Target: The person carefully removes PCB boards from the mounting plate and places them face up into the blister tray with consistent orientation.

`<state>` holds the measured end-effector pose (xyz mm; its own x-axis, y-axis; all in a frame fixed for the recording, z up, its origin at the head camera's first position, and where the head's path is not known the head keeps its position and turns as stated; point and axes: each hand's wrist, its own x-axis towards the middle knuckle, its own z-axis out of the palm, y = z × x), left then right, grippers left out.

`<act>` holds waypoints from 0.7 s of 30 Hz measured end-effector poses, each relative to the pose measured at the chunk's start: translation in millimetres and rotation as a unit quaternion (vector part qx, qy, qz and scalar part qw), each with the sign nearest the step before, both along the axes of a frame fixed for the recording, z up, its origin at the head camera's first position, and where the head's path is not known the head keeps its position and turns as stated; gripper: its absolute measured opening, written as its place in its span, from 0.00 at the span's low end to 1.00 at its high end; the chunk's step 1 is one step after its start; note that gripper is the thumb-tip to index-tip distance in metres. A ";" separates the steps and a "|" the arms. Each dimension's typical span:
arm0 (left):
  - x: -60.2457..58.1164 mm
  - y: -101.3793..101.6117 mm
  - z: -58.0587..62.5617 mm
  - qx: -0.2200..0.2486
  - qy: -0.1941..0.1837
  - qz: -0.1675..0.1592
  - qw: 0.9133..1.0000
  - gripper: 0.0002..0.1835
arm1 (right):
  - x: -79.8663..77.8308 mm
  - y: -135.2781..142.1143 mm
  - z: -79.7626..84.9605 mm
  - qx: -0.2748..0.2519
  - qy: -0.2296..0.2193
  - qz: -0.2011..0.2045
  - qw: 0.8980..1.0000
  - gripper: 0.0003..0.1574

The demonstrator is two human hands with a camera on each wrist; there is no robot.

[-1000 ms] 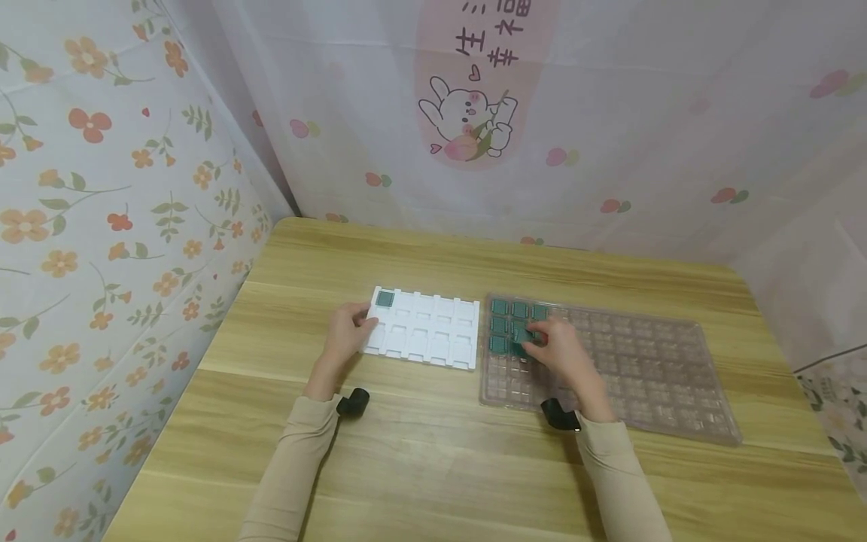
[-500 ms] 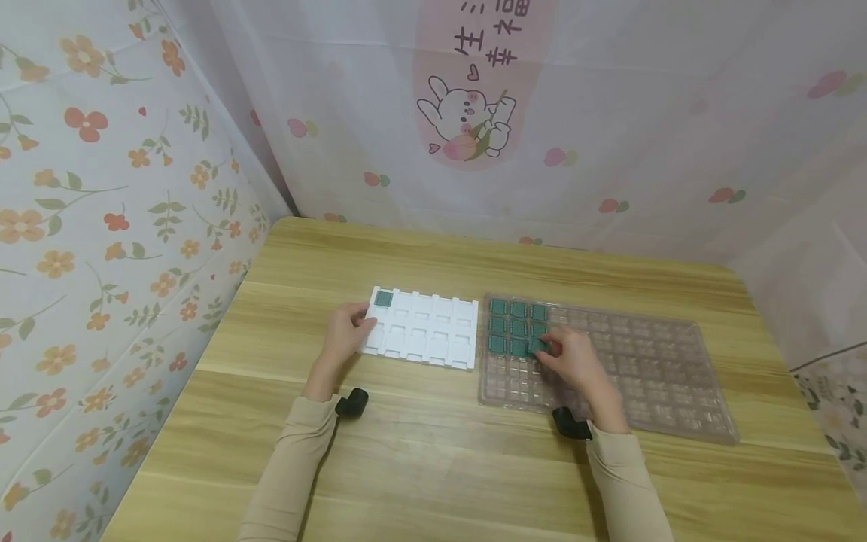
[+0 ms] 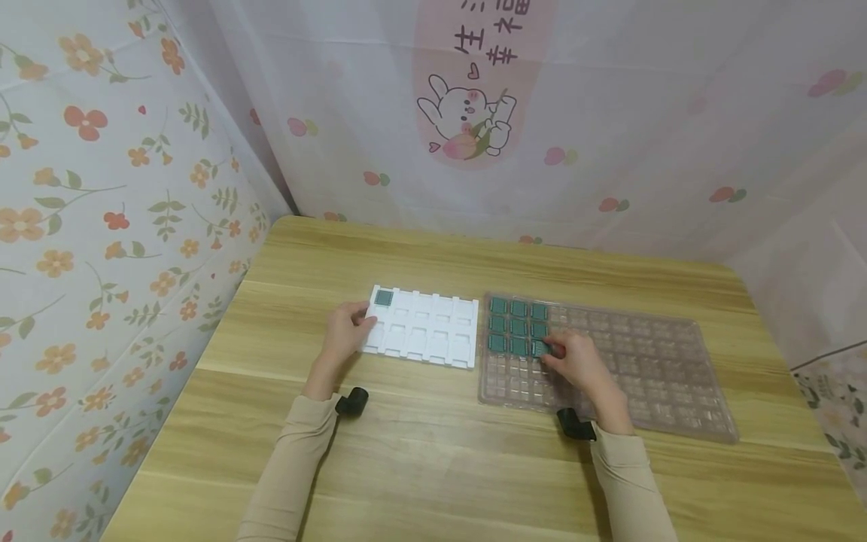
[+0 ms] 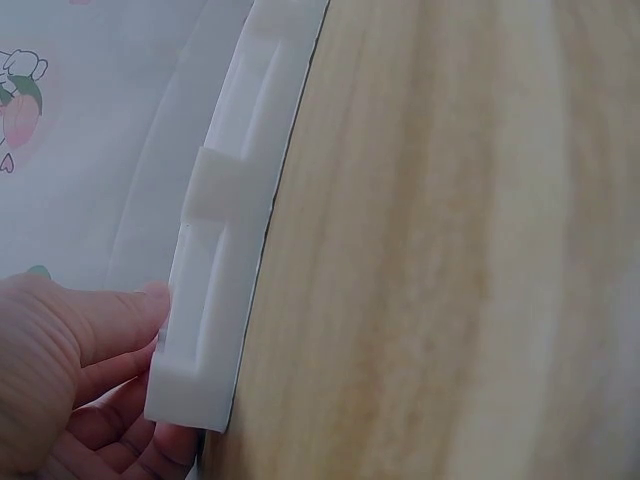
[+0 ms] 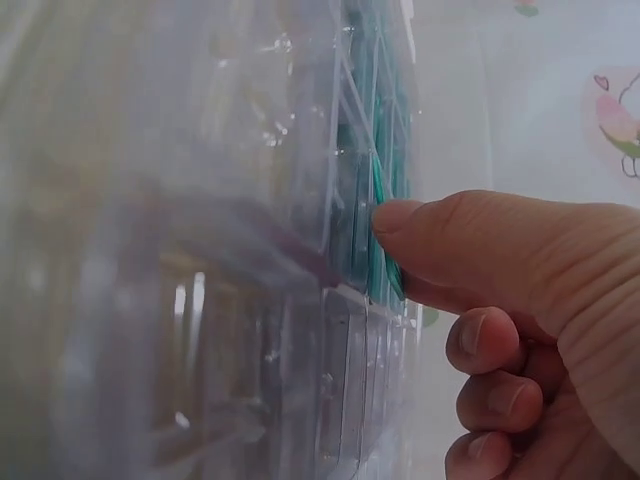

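My left hand [image 3: 344, 335] grips the left edge of a white pocketed tray [image 3: 442, 309], thumb on top and fingers at the side and underneath. One green square chip [image 3: 384, 298] sits in that tray's far left pocket. To the right, my right hand [image 3: 581, 365] pinches another green chip [image 3: 539, 348] at the near right corner of a block of several green chips in a clear plastic tray [image 3: 650, 376]. In the right wrist view, thumb and index finger meet at the thin green chip's edge [image 5: 389, 262], and it tilts slightly out of its pocket; the other fingers are curled.
Both trays lie side by side on a wood-grain table [image 3: 433, 452], a narrow gap between them. Pockets without chips fill the right side and front of the clear tray. A printed white curtain [image 3: 325, 90] hangs behind the table, and a floral one [image 3: 122, 263] at left.
My right hand has moved right and slightly nearer, from the middle of the green chips to their near right corner. The left hand and the white tray have stayed in place.
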<state>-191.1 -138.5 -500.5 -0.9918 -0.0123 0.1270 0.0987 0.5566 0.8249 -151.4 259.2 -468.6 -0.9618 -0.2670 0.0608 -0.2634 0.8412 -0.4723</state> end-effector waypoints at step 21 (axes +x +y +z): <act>1.8 -2.0 -1.1 0.018 0.039 -0.012 0.999 0.16 | -3.4 -1.0 -1.9 0.005 0.033 0.031 0.999 0.12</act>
<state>-189.3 -140.5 -501.6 -0.9791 0.0048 0.2035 0.1758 0.5240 0.8334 -154.8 258.2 -470.5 -0.9371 -0.3278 0.1203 -0.3461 0.8264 -0.4441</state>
